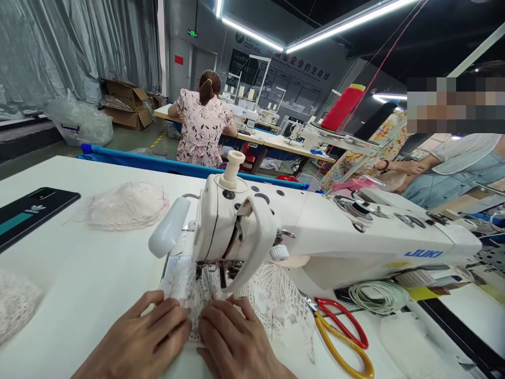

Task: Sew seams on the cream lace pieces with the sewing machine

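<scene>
A white JUKI sewing machine (315,231) stands across the white table (79,284). White lace fabric (276,302) lies flat under its presser foot (215,271). My left hand (142,337) presses on the lace just left of the needle area, fingers together and flat. My right hand (236,342) rests on the lace beside it, fingertips near the foot. Neither hand grips anything; both lie on the cloth.
Scissors (343,331) with red and yellow handles lie right of my hands. A pile of pale lace pieces (126,205) and a dark phone (27,213) sit at the left. A coiled cable (379,295) lies under the machine arm. One person sits sewing behind; another stands at right.
</scene>
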Action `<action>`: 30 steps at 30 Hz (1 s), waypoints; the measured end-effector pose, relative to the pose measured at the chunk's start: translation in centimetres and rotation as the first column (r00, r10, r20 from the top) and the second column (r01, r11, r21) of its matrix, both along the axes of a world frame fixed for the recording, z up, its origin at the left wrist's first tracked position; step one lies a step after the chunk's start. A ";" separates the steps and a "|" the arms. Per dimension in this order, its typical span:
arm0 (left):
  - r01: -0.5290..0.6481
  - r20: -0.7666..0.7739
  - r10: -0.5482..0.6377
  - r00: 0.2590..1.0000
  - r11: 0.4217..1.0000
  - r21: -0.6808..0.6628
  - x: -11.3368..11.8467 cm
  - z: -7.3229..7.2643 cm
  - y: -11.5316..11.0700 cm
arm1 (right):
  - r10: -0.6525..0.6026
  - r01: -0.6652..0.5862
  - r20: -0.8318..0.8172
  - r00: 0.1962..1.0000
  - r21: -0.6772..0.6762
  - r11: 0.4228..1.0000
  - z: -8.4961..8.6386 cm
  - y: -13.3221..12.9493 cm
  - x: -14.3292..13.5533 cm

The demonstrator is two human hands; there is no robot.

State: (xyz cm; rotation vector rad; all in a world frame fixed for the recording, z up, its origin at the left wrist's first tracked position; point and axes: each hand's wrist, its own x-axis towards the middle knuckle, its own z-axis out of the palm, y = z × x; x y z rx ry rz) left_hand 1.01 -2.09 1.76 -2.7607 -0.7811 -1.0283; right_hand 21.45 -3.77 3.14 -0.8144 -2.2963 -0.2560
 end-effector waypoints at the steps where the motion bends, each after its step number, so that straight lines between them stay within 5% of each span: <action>1: 0.002 0.010 -0.002 1.000 1.000 0.016 0.1 0.1 0.1 | 0.006 -0.006 0.000 1.000 0.019 1.000 0.1 0.1 0.0; 11: -0.024 0.036 0.019 0.999 0.986 0.168 0.6 1.1 -0.6 | 0.058 -0.057 -0.012 0.998 0.083 0.995 1.5 0.0 -0.1; 30: -0.110 -0.022 0.116 0.993 0.974 0.197 1.0 0.4 -0.7 | 0.048 -0.043 -0.059 0.997 0.082 0.996 0.6 0.5 0.1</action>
